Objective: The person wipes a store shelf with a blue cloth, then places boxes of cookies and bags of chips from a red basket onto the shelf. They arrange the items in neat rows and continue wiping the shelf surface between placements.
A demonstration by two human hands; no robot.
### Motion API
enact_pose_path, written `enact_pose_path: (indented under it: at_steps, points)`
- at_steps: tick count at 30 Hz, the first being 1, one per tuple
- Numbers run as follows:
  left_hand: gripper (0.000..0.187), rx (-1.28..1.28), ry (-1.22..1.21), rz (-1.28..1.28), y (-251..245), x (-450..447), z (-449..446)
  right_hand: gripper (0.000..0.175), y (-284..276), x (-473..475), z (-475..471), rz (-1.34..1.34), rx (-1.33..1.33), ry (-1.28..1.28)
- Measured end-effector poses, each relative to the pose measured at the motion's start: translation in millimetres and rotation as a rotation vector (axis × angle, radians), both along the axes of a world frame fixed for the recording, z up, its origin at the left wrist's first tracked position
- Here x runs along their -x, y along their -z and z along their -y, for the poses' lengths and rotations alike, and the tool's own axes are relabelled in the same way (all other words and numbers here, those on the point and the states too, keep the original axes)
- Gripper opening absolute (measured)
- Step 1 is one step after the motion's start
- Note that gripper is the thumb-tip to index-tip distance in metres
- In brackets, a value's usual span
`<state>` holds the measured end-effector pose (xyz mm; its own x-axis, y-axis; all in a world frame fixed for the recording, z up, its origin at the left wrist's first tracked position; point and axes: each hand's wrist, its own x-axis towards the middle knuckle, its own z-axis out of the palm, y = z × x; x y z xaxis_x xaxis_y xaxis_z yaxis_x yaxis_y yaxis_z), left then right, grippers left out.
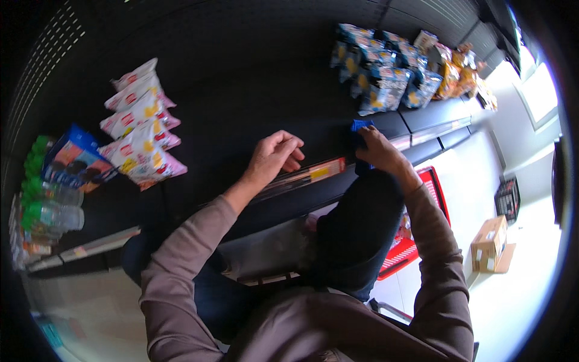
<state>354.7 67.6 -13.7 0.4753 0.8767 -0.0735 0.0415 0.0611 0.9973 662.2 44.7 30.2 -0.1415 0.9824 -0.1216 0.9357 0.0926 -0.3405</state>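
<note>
My left hand (276, 154) is held above the front of a dark shop shelf (253, 95), its fingers loosely curled and nothing seen in them. My right hand (377, 147) is at the shelf's front edge with its fingers on a blue cloth (363, 124), which is partly hidden beneath them. White and pink snack bags (142, 154) stand in a row to the left. Blue snack bags (382, 92) stand in rows at the back right, beyond my right hand.
At the left are a blue box (79, 158) and bottles with green caps (59, 215). Orange snack bags (448, 79) stand far right. A red shopping basket (436, 190) is on the floor beside my leg, with a cardboard box (488, 244) and a black crate (507, 199) farther right.
</note>
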Motion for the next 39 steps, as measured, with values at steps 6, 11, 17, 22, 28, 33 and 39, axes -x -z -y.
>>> enact_pose_path:
  at_steps: [6,11,17,22,28,33,39]
  points:
    - [0.021,-0.4,-0.037,-0.021,-34.0,18.9,52.4,0.053,4.1,98.2,20.7,-0.058,-0.005,-0.145]
    - [0.012,-0.822,0.177,-0.042,-45.1,40.5,116.8,0.054,12.3,182.4,31.2,-0.045,-0.008,-0.256]
    - [0.014,-0.956,0.447,-0.115,-5.5,66.0,167.1,0.036,11.3,279.2,47.3,-0.095,-0.145,-0.471]
    - [0.019,-0.878,0.674,-0.235,1.4,74.3,169.4,0.035,-3.1,342.1,54.9,-0.05,-0.085,-0.557]
    - [0.021,-0.946,0.599,-0.149,20.1,76.5,184.9,0.037,11.1,382.8,58.1,-0.189,-0.015,-0.575]
    - [0.018,-0.866,0.699,-0.162,21.0,72.3,183.0,0.036,15.8,348.3,54.8,-0.545,-0.099,-0.544]
    - [0.019,-0.708,0.784,-0.252,10.8,73.4,178.5,0.028,-42.1,287.9,24.1,-0.745,0.056,-0.436]
